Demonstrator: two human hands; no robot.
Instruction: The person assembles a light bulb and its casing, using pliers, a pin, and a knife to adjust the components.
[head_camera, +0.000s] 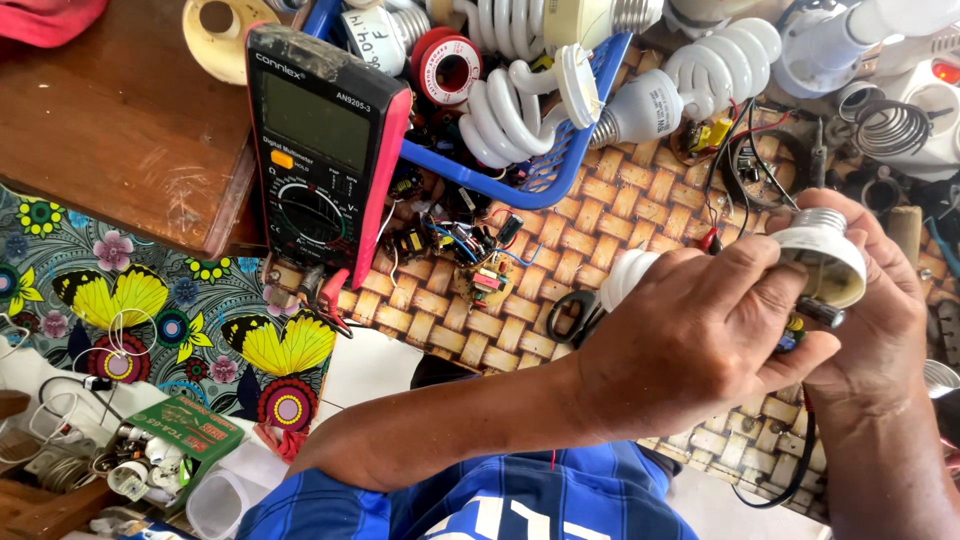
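Left hand (700, 335), right of centre: closed around the white body of a compact fluorescent lamp (825, 255), fingers wrapped over its middle. Right hand (885, 320), right edge: gripping the same lamp at its base end, the threaded metal cap pointing toward the top of the frame. A thin dark tool tip (822, 312) shows between the two hands; what it is cannot be told.

Step in hand, judged: the lamp housing is being worked apart or closed at the base; the next move would call for a firm counter-grip from both hands without crushing the tube.

Just left of the hands, on the woven surface (590, 230): black scissors (570, 312), bare circuit boards (480, 265) with coloured wires. Upper centre: blue basket (560, 160) with spiral lamps (510, 110). Upper left: multimeter (325, 150), leaning on a wooden board (120, 130). Lower left: butterfly-patterned cloth (150, 300), green box (190, 432).
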